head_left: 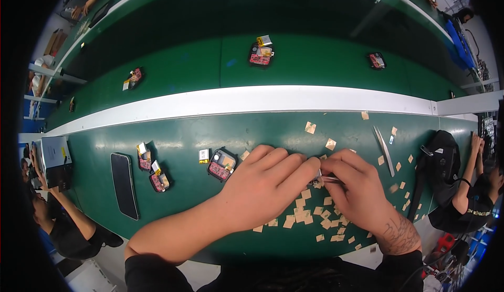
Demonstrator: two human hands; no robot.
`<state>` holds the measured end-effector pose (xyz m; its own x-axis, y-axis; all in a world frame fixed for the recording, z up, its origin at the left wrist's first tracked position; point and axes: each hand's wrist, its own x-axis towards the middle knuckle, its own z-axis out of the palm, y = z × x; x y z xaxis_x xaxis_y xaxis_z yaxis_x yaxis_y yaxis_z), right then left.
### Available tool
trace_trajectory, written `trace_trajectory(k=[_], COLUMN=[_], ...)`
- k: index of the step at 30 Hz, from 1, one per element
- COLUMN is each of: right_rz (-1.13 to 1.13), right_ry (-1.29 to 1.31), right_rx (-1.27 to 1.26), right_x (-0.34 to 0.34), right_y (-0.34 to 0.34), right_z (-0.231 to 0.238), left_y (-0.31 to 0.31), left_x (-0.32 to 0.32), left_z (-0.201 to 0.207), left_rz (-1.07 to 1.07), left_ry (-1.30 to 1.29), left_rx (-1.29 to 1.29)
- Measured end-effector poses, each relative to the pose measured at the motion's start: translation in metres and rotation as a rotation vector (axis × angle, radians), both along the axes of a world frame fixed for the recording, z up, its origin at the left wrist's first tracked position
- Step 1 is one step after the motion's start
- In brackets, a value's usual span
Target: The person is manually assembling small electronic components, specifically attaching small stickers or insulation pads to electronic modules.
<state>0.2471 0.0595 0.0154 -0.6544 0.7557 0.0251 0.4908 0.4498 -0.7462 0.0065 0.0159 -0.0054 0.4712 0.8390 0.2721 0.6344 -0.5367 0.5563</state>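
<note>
A phone [124,185] lies left, a bag [441,161] right.

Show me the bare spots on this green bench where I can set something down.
Free: the patch between the white box and the black phone; the strip between the white rail and the open red-board gadget. Crowded: below the hands, thick with tan squares, more of them scattered between the tweezers and backpack.

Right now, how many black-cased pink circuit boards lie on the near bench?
3: upper board and lower board right of the black rectangular phone, third board left of the left hand, which may hide more.
</note>
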Motion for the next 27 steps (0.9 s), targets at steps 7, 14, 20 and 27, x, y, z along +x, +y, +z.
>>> trace_trajectory(k=[7,14,20,27], right_rz=[-0.038,-0.034,-0.047,-0.040], right_ry=[0.034,0.059,0.072,0.065], right_rx=[-0.130,-0.105,-0.080,-0.113], right_x=[0.0024,0.0040,0.0035,0.0022], right_y=[0.0044,0.0057,0.0051,0.0054], right_z=[-0.0001,-0.0046,-0.0045,-0.0028], left_y=[0.0003,0.0005,0.0014,-0.0005], left_x=[0.0002,-0.0004,0.0016,0.0019], left_z=[-0.0001,-0.0014,-0.0003,-0.0002], left_rz=[0.000,-0.006,0.005,0.027], left_ry=[-0.018,-0.019,-0.034,-0.040], left_rx=[-0.006,-0.009,-0.024,-0.002])
